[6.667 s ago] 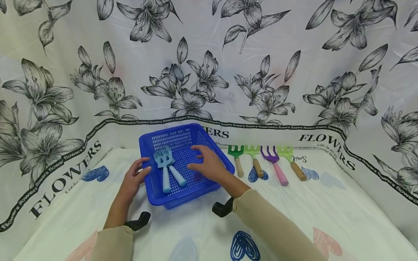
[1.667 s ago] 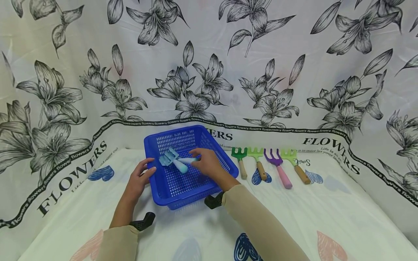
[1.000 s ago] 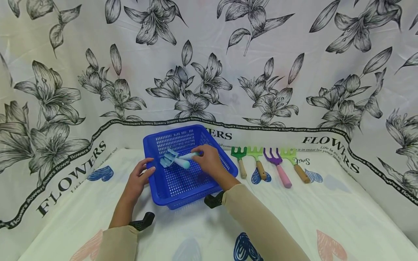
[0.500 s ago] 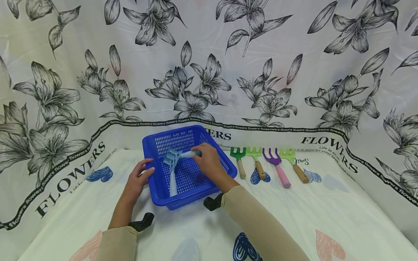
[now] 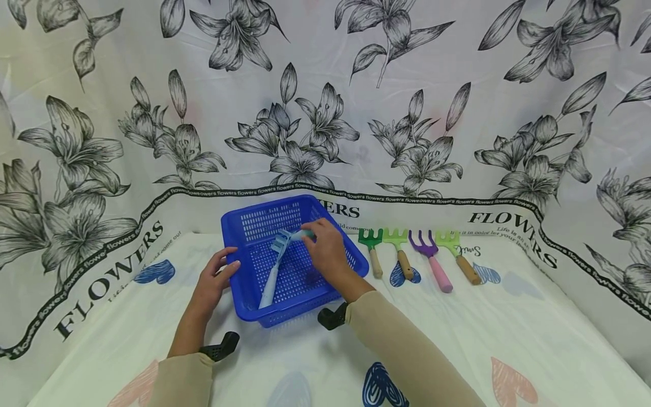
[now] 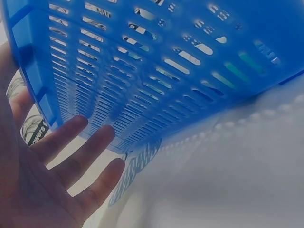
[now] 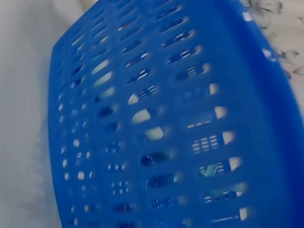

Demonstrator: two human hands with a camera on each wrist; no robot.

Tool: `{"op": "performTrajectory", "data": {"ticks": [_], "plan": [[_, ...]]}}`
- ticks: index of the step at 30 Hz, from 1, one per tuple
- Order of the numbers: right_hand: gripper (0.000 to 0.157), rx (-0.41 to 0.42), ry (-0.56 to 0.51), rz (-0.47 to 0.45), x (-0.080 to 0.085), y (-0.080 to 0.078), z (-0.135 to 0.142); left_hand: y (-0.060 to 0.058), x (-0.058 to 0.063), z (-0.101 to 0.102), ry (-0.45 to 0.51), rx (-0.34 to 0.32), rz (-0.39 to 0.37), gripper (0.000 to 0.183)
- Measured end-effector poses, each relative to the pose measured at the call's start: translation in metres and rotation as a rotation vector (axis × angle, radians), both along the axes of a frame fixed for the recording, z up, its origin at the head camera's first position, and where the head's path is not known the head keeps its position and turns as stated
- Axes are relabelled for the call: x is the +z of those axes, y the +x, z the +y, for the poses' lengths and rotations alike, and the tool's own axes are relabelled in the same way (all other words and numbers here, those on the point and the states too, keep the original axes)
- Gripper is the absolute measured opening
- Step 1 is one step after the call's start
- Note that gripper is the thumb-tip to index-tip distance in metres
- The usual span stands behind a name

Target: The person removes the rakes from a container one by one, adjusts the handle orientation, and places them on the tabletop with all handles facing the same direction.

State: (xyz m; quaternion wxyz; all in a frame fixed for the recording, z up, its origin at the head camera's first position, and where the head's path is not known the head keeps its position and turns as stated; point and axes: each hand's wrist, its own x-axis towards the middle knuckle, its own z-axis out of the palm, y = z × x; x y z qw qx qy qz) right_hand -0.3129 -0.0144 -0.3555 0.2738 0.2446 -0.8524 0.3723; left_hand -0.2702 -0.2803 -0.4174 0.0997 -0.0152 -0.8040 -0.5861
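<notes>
Between the thumb and fingers of the right hand (image 5: 329,247) is the handle end of a pale-blue hand fork (image 5: 295,237); these fingers are closed to a pinch around it. To the left of the pinching fingers, the heads of this fork and a second pale-blue fork (image 5: 269,286) come together; whether they touch or only overlap in view cannot be told. From that point the second handle runs toward the near wall of the blue basket (image 5: 246,282). Both forks are within the basket.

At the basket's left rim is the left hand (image 5: 212,277), its fingers extended and set apart. The left wrist view adds what the head view hides: three spread fingers alongside the outer face of the slotted wall. The right wrist view shows mainly slotted blue wall; only the head view shows the right-hand pinch.

To the right of the right fingers, outside the basket, four forks lie side by side on the white cloth (image 5: 437,339), tines pointing away from the person. In order from the fingers: dark-green fork (image 5: 376,262), light-green fork (image 5: 404,264), purple fork (image 5: 439,273), outermost light-green fork (image 5: 467,269)
</notes>
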Motion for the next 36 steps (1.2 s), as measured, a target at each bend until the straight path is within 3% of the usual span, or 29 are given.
{"op": "performTrajectory", "data": {"ticks": [5, 11, 15, 21, 25, 30, 36], "plan": [[0.019, -0.008, 0.141, 0.087, 0.0, -0.002, 0.007, 0.001, 0.001, 0.001, 0.009, -0.011, 0.001, 0.058], [0.018, -0.04, 0.155, 0.14, 0.002, -0.006, 0.024, 0.002, -0.001, 0.001, 0.004, -0.009, -0.002, 0.06], [0.02, -0.059, 0.084, 0.108, 0.006, -0.007, 0.037, 0.002, -0.001, 0.001, 0.009, -0.014, -0.002, 0.062], [0.021, -0.094, -0.129, 0.017, 0.009, -0.009, 0.053, 0.003, 0.0, 0.0, 0.02, -0.018, -0.011, 0.06], [0.02, -0.084, -0.24, 0.016, 0.013, -0.006, 0.062, 0.004, 0.001, -0.001, 0.017, -0.015, -0.013, 0.058], [0.022, -0.069, -0.346, -0.007, 0.019, -0.001, 0.079, 0.003, 0.002, 0.0, 0.015, -0.012, -0.012, 0.058], [0.023, -0.128, -0.417, -0.086, 0.018, 0.001, 0.102, 0.003, 0.001, 0.001, 0.024, -0.018, -0.019, 0.059]]}}
